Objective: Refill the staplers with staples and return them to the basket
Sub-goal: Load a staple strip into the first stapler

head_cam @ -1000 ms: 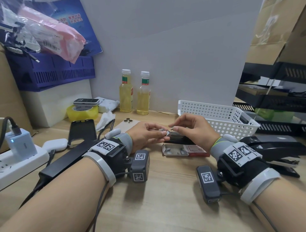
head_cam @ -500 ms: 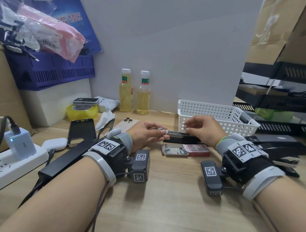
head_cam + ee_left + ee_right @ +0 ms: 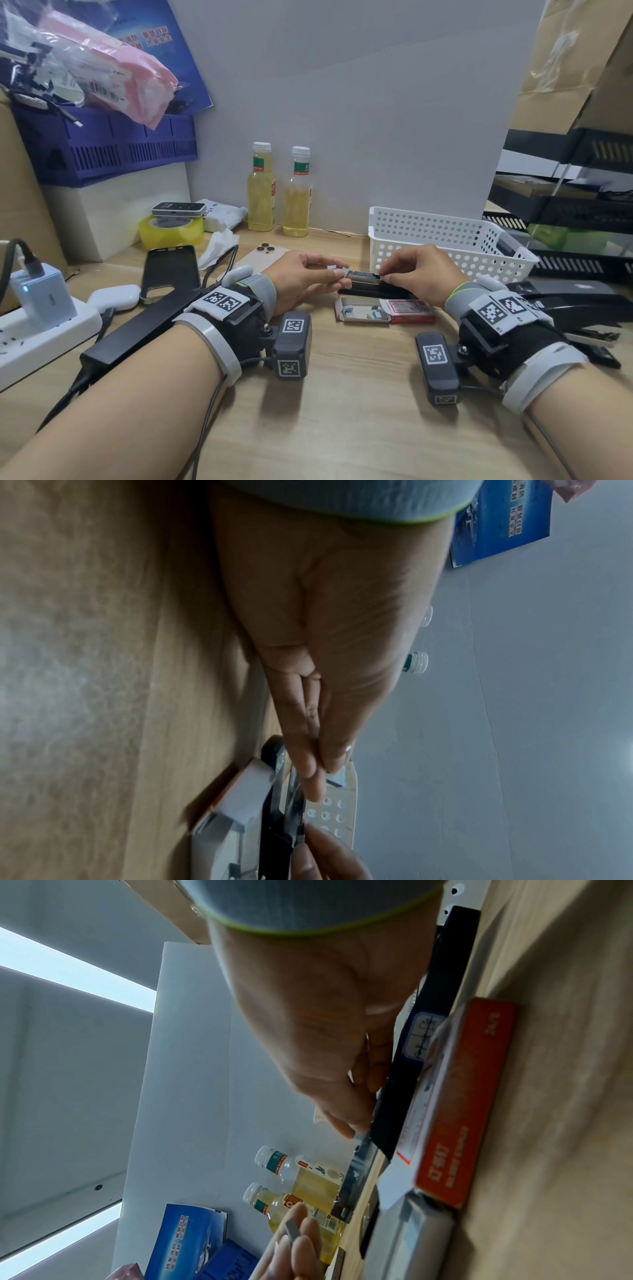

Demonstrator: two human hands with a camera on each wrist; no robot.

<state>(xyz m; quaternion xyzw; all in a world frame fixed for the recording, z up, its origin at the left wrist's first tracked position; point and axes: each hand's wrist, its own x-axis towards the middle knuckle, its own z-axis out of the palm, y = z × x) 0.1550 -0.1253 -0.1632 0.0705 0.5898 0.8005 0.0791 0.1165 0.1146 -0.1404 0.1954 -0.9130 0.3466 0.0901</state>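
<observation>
A small black stapler lies open on the wooden table in front of the white basket. My left hand pinches a short grey staple strip at the front end of the metal magazine. My right hand grips the stapler at the magazine's rear. In the left wrist view the staple strip sits between thumb and fingers just above the stapler. In the right wrist view my fingertips press on the stapler. A red staple box lies open just before it.
A large black stapler lies at the right, beside my right wrist. Two bottles of yellow liquid stand at the back. Phones, a tape roll, an earbud case and a power strip crowd the left.
My right hand let go of the staple strip and moved right onto the stapler. My left hand keeps the strip and holds it at the magazine's front end.
</observation>
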